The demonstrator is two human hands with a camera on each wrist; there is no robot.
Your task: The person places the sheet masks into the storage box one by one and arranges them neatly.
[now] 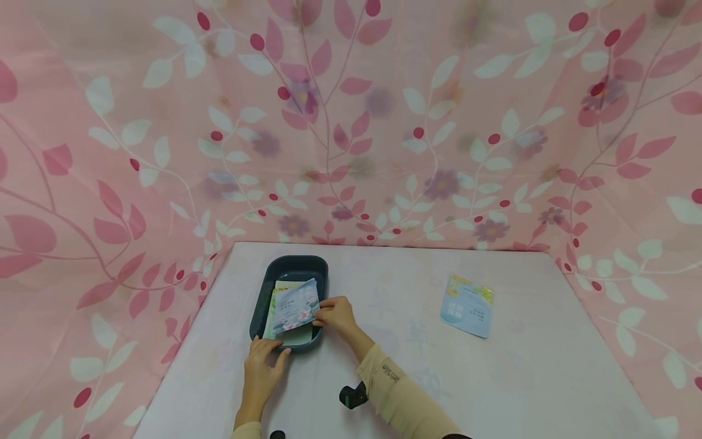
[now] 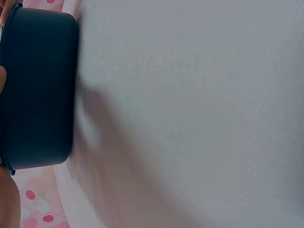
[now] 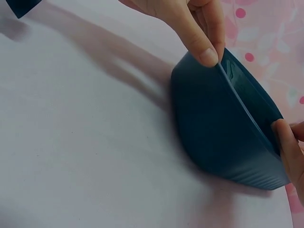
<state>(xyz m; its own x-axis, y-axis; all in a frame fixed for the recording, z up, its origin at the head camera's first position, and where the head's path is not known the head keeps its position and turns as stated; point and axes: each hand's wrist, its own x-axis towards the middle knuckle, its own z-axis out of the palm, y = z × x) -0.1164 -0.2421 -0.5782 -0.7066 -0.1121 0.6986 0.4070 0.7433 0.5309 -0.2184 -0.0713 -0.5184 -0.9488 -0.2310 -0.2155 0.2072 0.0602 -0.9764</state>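
Note:
A dark blue deep tub (image 1: 298, 263) stands on the left part of the table, and its side wall fills the left of the left wrist view (image 2: 40, 90). Inside lies a pale green packet (image 1: 296, 336), largely covered by a light blue packet (image 1: 296, 305) with pink blossoms. My right hand (image 1: 337, 316) reaches over the tub's right rim and pinches the blossom packet by its right edge. In the right wrist view its thumb is right at the rim. At the near left corner, my left hand (image 1: 260, 369) grips the rim, fingers over it and thumb at the near side.
Another light blue packet (image 1: 468, 308) with a yellow-green top lies flat on the right of the white-covered table (image 1: 384, 274). A black device (image 1: 353, 396) shows beside the right sleeve. Pink floral cloth (image 1: 351, 122) hangs behind and at both sides.

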